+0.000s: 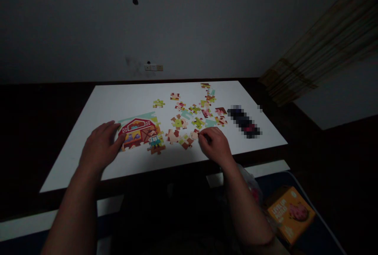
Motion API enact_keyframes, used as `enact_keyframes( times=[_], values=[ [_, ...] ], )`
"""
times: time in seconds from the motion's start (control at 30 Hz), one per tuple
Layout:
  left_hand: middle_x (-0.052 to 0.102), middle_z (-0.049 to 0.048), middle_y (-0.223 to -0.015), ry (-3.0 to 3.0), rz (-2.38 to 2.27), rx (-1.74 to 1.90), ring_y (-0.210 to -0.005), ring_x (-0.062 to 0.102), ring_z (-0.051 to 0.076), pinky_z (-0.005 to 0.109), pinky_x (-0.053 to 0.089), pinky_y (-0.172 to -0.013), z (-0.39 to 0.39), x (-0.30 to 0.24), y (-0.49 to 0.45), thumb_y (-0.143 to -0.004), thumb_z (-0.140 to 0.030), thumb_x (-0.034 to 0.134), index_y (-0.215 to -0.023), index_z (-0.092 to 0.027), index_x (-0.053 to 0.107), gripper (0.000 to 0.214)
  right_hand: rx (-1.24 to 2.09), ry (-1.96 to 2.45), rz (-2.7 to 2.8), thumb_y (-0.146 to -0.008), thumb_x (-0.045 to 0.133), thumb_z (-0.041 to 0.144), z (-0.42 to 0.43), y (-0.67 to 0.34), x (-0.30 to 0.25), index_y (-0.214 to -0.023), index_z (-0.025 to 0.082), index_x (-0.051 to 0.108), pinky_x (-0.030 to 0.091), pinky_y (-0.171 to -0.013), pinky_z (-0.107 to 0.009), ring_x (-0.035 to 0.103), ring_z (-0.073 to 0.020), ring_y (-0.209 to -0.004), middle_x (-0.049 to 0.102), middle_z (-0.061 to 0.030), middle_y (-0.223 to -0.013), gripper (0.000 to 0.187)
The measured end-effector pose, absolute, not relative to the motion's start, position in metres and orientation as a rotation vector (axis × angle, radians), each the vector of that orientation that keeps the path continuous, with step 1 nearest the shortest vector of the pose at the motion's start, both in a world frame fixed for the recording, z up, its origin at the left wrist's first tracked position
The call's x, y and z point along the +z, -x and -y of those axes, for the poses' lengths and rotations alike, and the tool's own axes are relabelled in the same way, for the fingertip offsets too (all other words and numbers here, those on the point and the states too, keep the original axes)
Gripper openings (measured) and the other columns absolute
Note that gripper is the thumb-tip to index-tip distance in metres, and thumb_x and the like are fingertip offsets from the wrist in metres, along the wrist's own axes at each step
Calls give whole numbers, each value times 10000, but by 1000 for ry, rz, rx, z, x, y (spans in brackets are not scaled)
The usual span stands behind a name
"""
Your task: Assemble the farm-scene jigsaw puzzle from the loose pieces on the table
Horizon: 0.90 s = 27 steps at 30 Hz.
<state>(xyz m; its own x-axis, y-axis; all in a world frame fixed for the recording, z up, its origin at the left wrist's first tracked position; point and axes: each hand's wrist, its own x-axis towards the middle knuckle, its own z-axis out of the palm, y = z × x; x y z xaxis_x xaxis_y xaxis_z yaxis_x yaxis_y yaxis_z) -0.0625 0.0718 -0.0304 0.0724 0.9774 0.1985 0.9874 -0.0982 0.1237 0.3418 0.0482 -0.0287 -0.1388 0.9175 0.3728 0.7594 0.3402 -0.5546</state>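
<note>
Puzzle pieces [195, 113] lie scattered across the middle and far right of the white counter [118, 97]. The joined part, a red barn [138, 133] with a figure beside it, sits near the front edge. Our left hand [100, 145] lies open and flat, with its fingertips touching the barn's left edge as if to steady it. Our right hand [215, 143] is curled, fingertips down at a pale piece [195, 133] just right of the barn. The dim light keeps us from telling whether that piece is pinched or only touched.

We judge the step in hand to be picking one loose piece to add to the barn. Fitting it would call for a firm pinch, a turn to match the tabs, and the barn held steady. A dark blurred object [244, 122] lies at the right, and an orange box [291, 213] sits below the counter.
</note>
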Motion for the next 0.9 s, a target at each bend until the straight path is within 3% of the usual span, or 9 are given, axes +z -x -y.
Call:
enact_keyframes(
  times=[0.17, 0.33, 0.5, 0.63, 0.77, 0.9],
  values=[
    [500, 125, -1430, 2277, 2086, -361, -1340, 426, 304, 469, 349, -1121, -72, -30, 62, -945, -528, 374, -1323, -170, 551, 550, 287, 1340, 1940, -891, 548, 254, -42, -347, -30, -850, 260, 608, 455, -796, -418, 583, -235, -846, 662, -49, -837, 73],
    [504, 118, -1427, 2271, 2090, -370, -1331, 437, 308, 475, 362, -1113, -71, -29, 62, -943, -538, 374, -1320, -192, 552, 541, 350, 1265, 1907, -885, 498, 311, -30, -358, -37, -645, 259, 486, 458, -680, -393, 538, -211, -666, 552, -32, -641, 247],
    [501, 119, -1431, 2278, 2097, -382, -1333, 438, 311, 468, 353, -1119, -72, -30, 64, -939, -527, 386, -1322, -203, 550, 528, 536, 1254, 1840, -856, 368, 368, -26, -363, -37, -782, 262, 584, 499, -755, -427, 620, -242, -779, 653, -68, -812, 252],
    [495, 116, -1438, 2280, 2108, -401, -1342, 427, 308, 463, 337, -1131, -72, -31, 64, -931, -521, 394, -1325, -195, 554, 536, 571, 1283, 1734, -822, 380, 284, -24, -358, -35, -846, 261, 616, 516, -737, -410, 632, -237, -785, 666, -58, -840, 238],
    [501, 135, -1430, 2286, 2111, -410, -1335, 434, 309, 454, 333, -1133, -72, -30, 62, -926, -508, 398, -1320, -159, 567, 553, 514, 1328, 1806, -838, 389, 183, -33, -356, -25, -824, 275, 633, 514, -812, -414, 641, -237, -852, 682, -42, -845, 262],
    [505, 126, -1428, 2285, 2101, -392, -1337, 431, 297, 451, 321, -1140, -71, -28, 62, -927, -508, 387, -1325, -153, 560, 560, 298, 1476, 1893, -838, 439, 144, -81, -378, 0, -1018, 251, 670, 462, -946, -446, 606, -265, -1039, 680, -75, -1068, 312]
  ],
)
